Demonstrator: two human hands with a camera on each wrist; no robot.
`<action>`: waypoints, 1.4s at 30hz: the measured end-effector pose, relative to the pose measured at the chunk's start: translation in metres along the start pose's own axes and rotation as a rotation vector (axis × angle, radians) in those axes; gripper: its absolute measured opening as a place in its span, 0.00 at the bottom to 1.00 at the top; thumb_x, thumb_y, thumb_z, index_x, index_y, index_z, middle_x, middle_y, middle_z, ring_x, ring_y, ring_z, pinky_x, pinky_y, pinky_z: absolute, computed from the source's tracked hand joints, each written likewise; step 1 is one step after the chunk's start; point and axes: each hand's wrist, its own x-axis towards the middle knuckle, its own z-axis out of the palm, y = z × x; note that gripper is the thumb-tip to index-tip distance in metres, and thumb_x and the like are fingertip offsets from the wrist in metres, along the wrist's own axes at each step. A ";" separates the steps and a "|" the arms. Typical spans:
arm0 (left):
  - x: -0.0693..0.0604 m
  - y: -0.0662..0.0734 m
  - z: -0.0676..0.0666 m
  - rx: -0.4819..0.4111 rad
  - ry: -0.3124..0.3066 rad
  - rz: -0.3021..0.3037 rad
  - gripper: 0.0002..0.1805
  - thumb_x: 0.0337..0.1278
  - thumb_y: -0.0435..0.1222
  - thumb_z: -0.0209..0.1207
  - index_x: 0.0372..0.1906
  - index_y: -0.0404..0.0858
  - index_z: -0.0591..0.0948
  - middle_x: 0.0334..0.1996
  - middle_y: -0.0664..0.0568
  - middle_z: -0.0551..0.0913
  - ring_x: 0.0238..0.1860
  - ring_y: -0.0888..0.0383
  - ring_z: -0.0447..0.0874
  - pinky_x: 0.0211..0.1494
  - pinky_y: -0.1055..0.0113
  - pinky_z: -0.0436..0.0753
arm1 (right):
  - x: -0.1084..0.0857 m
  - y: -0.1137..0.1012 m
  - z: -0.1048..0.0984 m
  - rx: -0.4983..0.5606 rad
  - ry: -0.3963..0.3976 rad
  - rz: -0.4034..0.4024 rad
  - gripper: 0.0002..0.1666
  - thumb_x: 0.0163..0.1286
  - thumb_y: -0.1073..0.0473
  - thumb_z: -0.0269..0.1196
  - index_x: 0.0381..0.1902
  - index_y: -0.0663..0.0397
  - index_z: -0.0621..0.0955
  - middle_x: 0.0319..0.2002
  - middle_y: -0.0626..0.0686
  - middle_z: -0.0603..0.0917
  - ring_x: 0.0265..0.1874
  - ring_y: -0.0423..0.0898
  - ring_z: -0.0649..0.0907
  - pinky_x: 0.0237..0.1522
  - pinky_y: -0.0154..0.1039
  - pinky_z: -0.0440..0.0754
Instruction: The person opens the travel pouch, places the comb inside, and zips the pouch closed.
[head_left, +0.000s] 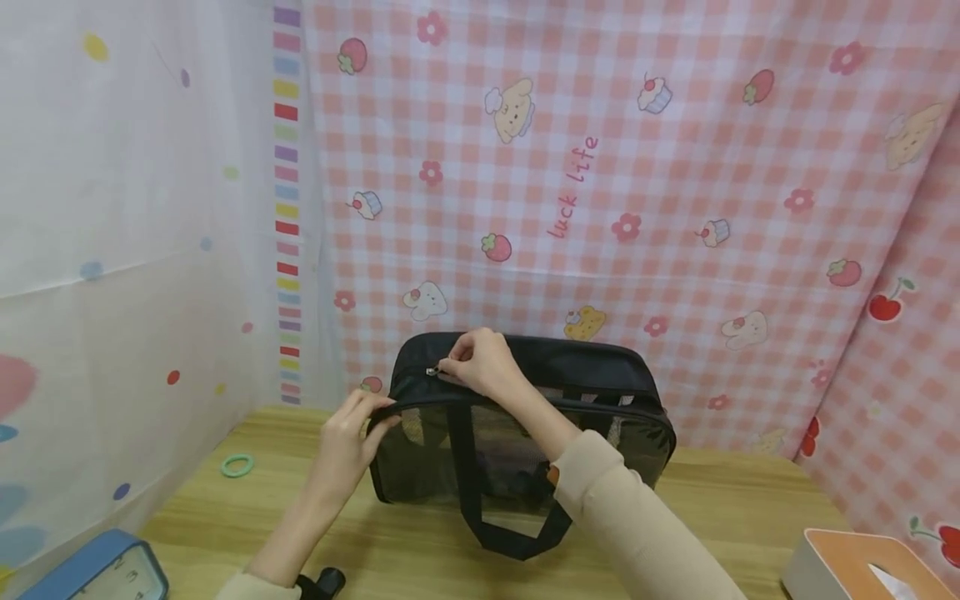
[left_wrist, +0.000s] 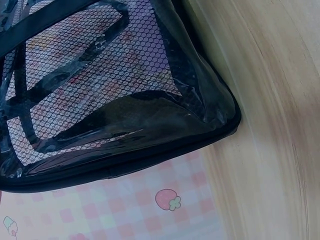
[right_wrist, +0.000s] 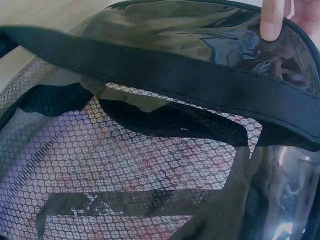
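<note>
A black zip bag [head_left: 585, 362] with a clear plastic front and honeycomb mesh stands upright on the wooden table. My left hand [head_left: 348, 429] pinches its upper left corner, thumb on the front side. Above the bag's top, near the left end, my right hand [head_left: 480, 362] pinches the zipper pull [head_left: 432, 372]. Part of the top opening shows toward the right end. A black strap handle [head_left: 517, 546] hangs down the front. Dark items, one with an orange part [head_left: 552, 475], show dimly through the clear panel [left_wrist: 145, 120]. In the right wrist view, a fingertip [right_wrist: 271, 25] presses the plastic.
On the table [head_left: 720, 533] lie a green ring [head_left: 237, 466] at the left and a blue-framed clock [head_left: 112, 571] at the front left. A black object [head_left: 330, 582] is beside my left sleeve. An orange-topped tissue box [head_left: 862, 562] stands front right. Patterned cloths hang behind and at both sides.
</note>
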 end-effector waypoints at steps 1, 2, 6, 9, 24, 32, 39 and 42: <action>0.000 0.000 0.000 0.001 0.001 -0.001 0.13 0.32 0.24 0.70 0.30 0.34 0.80 0.28 0.50 0.78 0.29 0.58 0.80 0.30 0.69 0.81 | 0.000 0.000 0.000 0.001 -0.002 -0.005 0.09 0.59 0.59 0.65 0.22 0.57 0.83 0.22 0.53 0.83 0.21 0.42 0.77 0.23 0.30 0.75; -0.001 0.000 -0.001 0.001 0.000 -0.006 0.14 0.32 0.24 0.69 0.30 0.34 0.80 0.28 0.50 0.78 0.30 0.58 0.80 0.30 0.69 0.81 | -0.001 0.000 -0.001 0.000 -0.001 -0.010 0.09 0.59 0.59 0.65 0.22 0.57 0.84 0.22 0.54 0.83 0.21 0.42 0.77 0.22 0.30 0.75; -0.001 0.000 -0.001 -0.003 -0.016 -0.020 0.13 0.33 0.25 0.69 0.31 0.35 0.81 0.28 0.50 0.77 0.30 0.58 0.80 0.30 0.69 0.81 | -0.002 -0.002 -0.002 -0.022 0.007 -0.003 0.09 0.58 0.58 0.65 0.23 0.57 0.84 0.22 0.54 0.83 0.20 0.42 0.78 0.22 0.30 0.75; -0.002 0.001 -0.001 -0.008 -0.022 -0.029 0.13 0.34 0.25 0.69 0.31 0.36 0.81 0.28 0.51 0.77 0.30 0.59 0.79 0.30 0.70 0.81 | -0.003 -0.002 -0.003 -0.030 0.008 0.014 0.09 0.58 0.58 0.65 0.23 0.57 0.84 0.23 0.54 0.83 0.21 0.43 0.78 0.22 0.31 0.76; -0.002 0.000 0.000 -0.003 -0.016 -0.039 0.13 0.33 0.24 0.69 0.32 0.34 0.81 0.29 0.48 0.78 0.31 0.57 0.80 0.31 0.68 0.82 | -0.012 0.015 -0.016 -0.049 0.019 0.092 0.09 0.59 0.57 0.65 0.24 0.56 0.84 0.22 0.52 0.84 0.20 0.41 0.78 0.23 0.32 0.76; -0.003 0.000 0.001 -0.008 -0.001 -0.030 0.14 0.32 0.24 0.70 0.31 0.34 0.81 0.28 0.49 0.78 0.30 0.58 0.80 0.30 0.68 0.81 | -0.015 0.020 -0.020 -0.024 0.039 0.063 0.09 0.58 0.58 0.66 0.22 0.56 0.85 0.20 0.52 0.83 0.18 0.41 0.78 0.21 0.31 0.76; -0.003 0.000 0.002 0.001 0.000 -0.035 0.14 0.31 0.24 0.70 0.31 0.34 0.81 0.28 0.49 0.78 0.30 0.58 0.79 0.29 0.68 0.80 | -0.019 0.023 -0.027 -0.029 0.056 0.073 0.08 0.57 0.58 0.66 0.22 0.57 0.84 0.21 0.53 0.84 0.19 0.41 0.78 0.22 0.32 0.76; -0.001 0.000 0.001 0.000 0.006 -0.023 0.14 0.30 0.23 0.70 0.31 0.33 0.81 0.28 0.48 0.78 0.29 0.58 0.79 0.29 0.68 0.81 | -0.021 0.028 -0.033 -0.037 0.063 0.080 0.09 0.57 0.58 0.66 0.22 0.57 0.84 0.21 0.53 0.84 0.18 0.42 0.78 0.21 0.32 0.76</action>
